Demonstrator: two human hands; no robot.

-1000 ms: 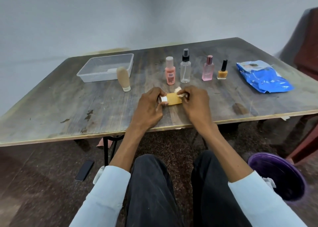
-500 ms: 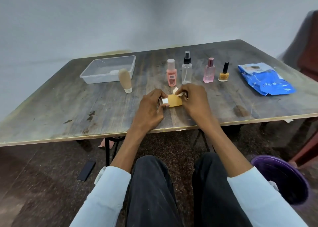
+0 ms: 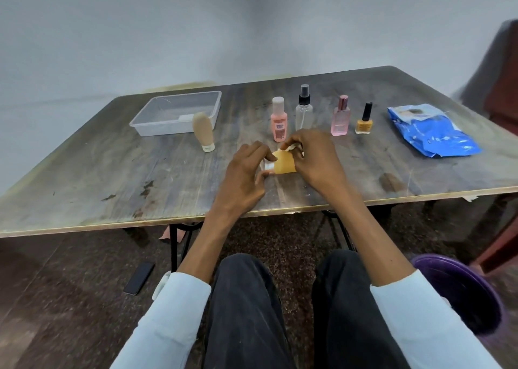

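Centre frame: left hand [image 3: 246, 172] and right hand [image 3: 316, 158] grip a squat amber bottle [image 3: 284, 164]; just above stand a pink plastic bottle [image 3: 279, 120] and clear sprayer [image 3: 304, 113] on the scuffed wooden table [image 3: 112, 172].

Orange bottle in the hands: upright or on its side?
On its side: the orange bottle lies crosswise, its white cap at the left hand, the right hand holding the other end.
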